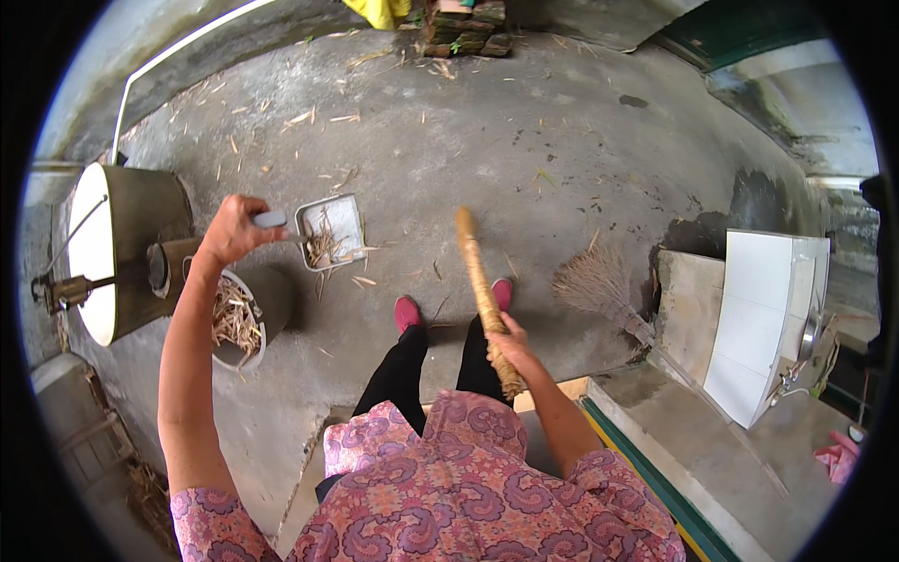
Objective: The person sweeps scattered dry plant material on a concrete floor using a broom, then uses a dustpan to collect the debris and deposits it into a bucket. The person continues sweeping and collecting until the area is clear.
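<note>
My left hand (239,228) is raised over the rim area of a bucket and grips a tool with a grey handle (270,218); its far end lies in front of a dustpan and is hard to make out. Around the lower part of a long, pale brown, ringed root or stalk (480,281) my right hand (510,344) is closed. The stalk's rounded tip points away from me, its rough end towards my lap. Dry scraps lie in the white dustpan (348,225), and more fill the bucket (261,337) at left.
A large metal drum (147,246) stands at far left. On the right a twig broom (597,281) leans by a low concrete ledge (674,414) and a white-tiled sink block (748,316). Stacked bricks (467,31) stand at the top. Dry shreds are scattered on the concrete floor (435,140).
</note>
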Demonstrator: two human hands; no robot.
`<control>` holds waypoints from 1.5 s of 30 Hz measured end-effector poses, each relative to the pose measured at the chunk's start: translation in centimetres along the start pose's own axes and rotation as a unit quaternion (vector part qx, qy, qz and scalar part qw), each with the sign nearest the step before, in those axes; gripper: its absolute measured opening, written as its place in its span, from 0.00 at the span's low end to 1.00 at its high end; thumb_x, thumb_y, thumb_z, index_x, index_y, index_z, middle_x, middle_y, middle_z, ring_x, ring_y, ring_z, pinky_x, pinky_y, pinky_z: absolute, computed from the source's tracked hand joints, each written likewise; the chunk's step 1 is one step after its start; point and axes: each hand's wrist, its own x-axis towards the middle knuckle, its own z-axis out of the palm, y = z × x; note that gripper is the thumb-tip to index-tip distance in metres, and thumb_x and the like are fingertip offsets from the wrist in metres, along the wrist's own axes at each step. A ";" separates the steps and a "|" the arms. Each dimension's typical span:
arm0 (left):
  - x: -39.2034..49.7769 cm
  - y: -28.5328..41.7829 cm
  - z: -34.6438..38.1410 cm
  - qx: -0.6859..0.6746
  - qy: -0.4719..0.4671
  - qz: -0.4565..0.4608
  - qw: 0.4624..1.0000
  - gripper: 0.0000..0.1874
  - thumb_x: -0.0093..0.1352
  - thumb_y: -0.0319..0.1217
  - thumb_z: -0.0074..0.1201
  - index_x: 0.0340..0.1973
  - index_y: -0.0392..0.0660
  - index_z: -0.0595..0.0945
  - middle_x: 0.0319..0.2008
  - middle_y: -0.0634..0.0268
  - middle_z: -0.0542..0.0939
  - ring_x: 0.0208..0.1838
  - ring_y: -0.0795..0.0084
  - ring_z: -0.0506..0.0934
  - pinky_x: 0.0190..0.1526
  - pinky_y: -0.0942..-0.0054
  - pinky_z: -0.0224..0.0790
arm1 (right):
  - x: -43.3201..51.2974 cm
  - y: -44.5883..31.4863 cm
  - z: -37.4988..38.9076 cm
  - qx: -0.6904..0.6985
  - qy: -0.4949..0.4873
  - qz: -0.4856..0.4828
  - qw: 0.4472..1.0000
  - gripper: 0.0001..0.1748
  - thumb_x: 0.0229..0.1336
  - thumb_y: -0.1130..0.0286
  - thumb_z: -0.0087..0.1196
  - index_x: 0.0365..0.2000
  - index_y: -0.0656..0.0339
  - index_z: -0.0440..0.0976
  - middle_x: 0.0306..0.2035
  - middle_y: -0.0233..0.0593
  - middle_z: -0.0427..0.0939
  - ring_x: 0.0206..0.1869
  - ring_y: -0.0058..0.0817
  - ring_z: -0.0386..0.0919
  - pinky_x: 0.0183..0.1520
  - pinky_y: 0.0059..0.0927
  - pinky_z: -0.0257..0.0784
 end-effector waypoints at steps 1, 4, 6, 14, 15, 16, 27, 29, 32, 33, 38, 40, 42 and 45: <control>-0.3 0.2 0.1 0.003 0.002 -0.001 1.000 0.16 0.50 0.35 0.69 0.24 0.35 0.81 0.20 0.49 0.77 0.24 0.57 0.76 0.31 0.64 0.69 | 0.7 -0.1 -2.1 -0.014 0.022 -0.026 0.999 0.42 0.47 0.77 0.62 0.64 0.56 0.58 0.33 0.43 0.76 0.20 0.30 0.76 0.16 0.34 0.74; -0.9 1.1 0.2 0.022 0.002 -0.009 1.000 0.15 0.51 0.34 0.68 0.24 0.35 0.81 0.19 0.50 0.78 0.23 0.58 0.76 0.31 0.64 0.70 | 3.3 -0.4 -9.4 0.063 0.098 -0.049 0.992 0.38 0.48 0.75 0.61 0.61 0.58 0.60 0.32 0.45 0.76 0.18 0.34 0.75 0.16 0.36 0.74; -1.1 2.0 0.6 0.025 -0.002 -0.028 0.999 0.15 0.51 0.34 0.67 0.24 0.35 0.81 0.18 0.51 0.77 0.22 0.59 0.76 0.30 0.65 0.69 | 5.1 -1.1 -15.0 0.105 0.116 -0.053 0.986 0.34 0.50 0.75 0.59 0.59 0.60 0.61 0.32 0.46 0.75 0.17 0.36 0.75 0.16 0.37 0.74; 2.8 7.3 3.1 0.079 -0.003 -0.075 0.994 0.12 0.50 0.32 0.65 0.22 0.37 0.79 0.17 0.58 0.76 0.20 0.68 0.72 0.28 0.69 0.67 | 14.4 -6.9 -27.4 0.210 0.218 0.019 0.953 0.23 0.54 0.75 0.54 0.51 0.63 0.65 0.32 0.46 0.75 0.20 0.40 0.77 0.20 0.40 0.76; 3.6 8.0 3.5 0.084 -0.006 -0.078 0.993 0.11 0.50 0.30 0.64 0.22 0.37 0.79 0.16 0.60 0.75 0.20 0.72 0.71 0.27 0.71 0.66 | 15.6 -7.4 -26.1 0.193 0.200 0.041 0.960 0.17 0.54 0.73 0.54 0.45 0.65 0.67 0.29 0.44 0.74 0.21 0.39 0.76 0.21 0.39 0.76; 4.1 8.7 4.0 0.070 -0.006 -0.087 0.994 0.11 0.50 0.30 0.64 0.21 0.37 0.79 0.16 0.61 0.75 0.20 0.74 0.71 0.27 0.71 0.66 | 16.6 -8.1 -23.9 0.201 0.148 0.035 0.968 0.14 0.54 0.72 0.55 0.40 0.65 0.67 0.26 0.41 0.73 0.21 0.37 0.76 0.21 0.39 0.75; 6.0 12.6 5.1 0.095 -0.013 -0.115 0.989 0.13 0.48 0.31 0.68 0.22 0.37 0.80 0.19 0.56 0.78 0.22 0.67 0.76 0.29 0.69 0.68 | 9.2 -17.2 -17.3 0.036 -0.070 -0.031 0.996 0.36 0.54 0.73 0.58 0.64 0.54 0.59 0.27 0.38 0.77 0.18 0.27 0.75 0.18 0.31 0.72; 5.7 12.4 4.6 0.083 -0.027 -0.151 0.985 0.13 0.47 0.30 0.69 0.22 0.37 0.81 0.19 0.56 0.80 0.22 0.69 0.77 0.29 0.70 0.70 | 10.8 -18.0 -21.1 0.110 -0.045 -0.046 0.992 0.30 0.55 0.72 0.56 0.59 0.56 0.64 0.26 0.37 0.76 0.17 0.27 0.75 0.18 0.31 0.73; 5.5 11.8 3.9 0.069 -0.022 -0.163 0.984 0.14 0.46 0.31 0.70 0.22 0.37 0.81 0.19 0.57 0.80 0.21 0.70 0.77 0.29 0.70 0.70 | 15.7 -20.8 -27.0 0.117 0.005 -0.099 0.988 0.21 0.55 0.70 0.56 0.50 0.56 0.67 0.22 0.36 0.73 0.16 0.27 0.74 0.16 0.31 0.72; 5.4 11.5 3.6 0.065 -0.015 -0.164 0.984 0.15 0.45 0.31 0.70 0.21 0.37 0.80 0.19 0.57 0.80 0.21 0.71 0.76 0.28 0.70 0.69 | 17.4 -21.9 -28.4 0.106 0.061 -0.091 0.988 0.18 0.55 0.68 0.56 0.47 0.54 0.67 0.21 0.36 0.72 0.16 0.28 0.74 0.15 0.31 0.71; 4.4 10.1 2.8 0.045 -0.013 -0.219 0.975 0.16 0.43 0.31 0.70 0.20 0.36 0.80 0.17 0.59 0.79 0.21 0.71 0.75 0.29 0.71 0.69 | 24.4 -27.7 -32.3 0.168 0.185 -0.004 0.968 0.19 0.53 0.70 0.59 0.45 0.54 0.66 0.16 0.39 0.70 0.12 0.34 0.71 0.12 0.37 0.69; 3.8 9.6 2.6 0.019 -0.018 -0.238 0.971 0.15 0.43 0.31 0.70 0.20 0.36 0.79 0.17 0.59 0.78 0.21 0.74 0.75 0.28 0.72 0.69 | 26.7 -29.0 -31.0 0.214 0.158 0.009 0.964 0.15 0.52 0.69 0.59 0.39 0.58 0.67 0.18 0.39 0.71 0.14 0.33 0.73 0.15 0.37 0.70; 3.3 9.1 2.3 0.007 -0.019 -0.247 0.969 0.16 0.42 0.32 0.71 0.20 0.37 0.79 0.17 0.60 0.79 0.22 0.73 0.76 0.29 0.72 0.69 | 27.9 -28.4 -27.2 0.120 0.117 -0.039 0.985 0.13 0.51 0.68 0.59 0.35 0.61 0.68 0.21 0.37 0.72 0.18 0.32 0.74 0.18 0.36 0.73; 3.3 8.2 1.6 0.066 -0.022 -0.250 0.966 0.17 0.43 0.35 0.71 0.21 0.39 0.80 0.18 0.59 0.79 0.21 0.68 0.76 0.29 0.70 0.69 | 26.9 -26.0 -17.0 -0.009 0.035 -0.048 0.998 0.17 0.45 0.72 0.58 0.38 0.65 0.71 0.27 0.36 0.74 0.31 0.29 0.74 0.34 0.35 0.72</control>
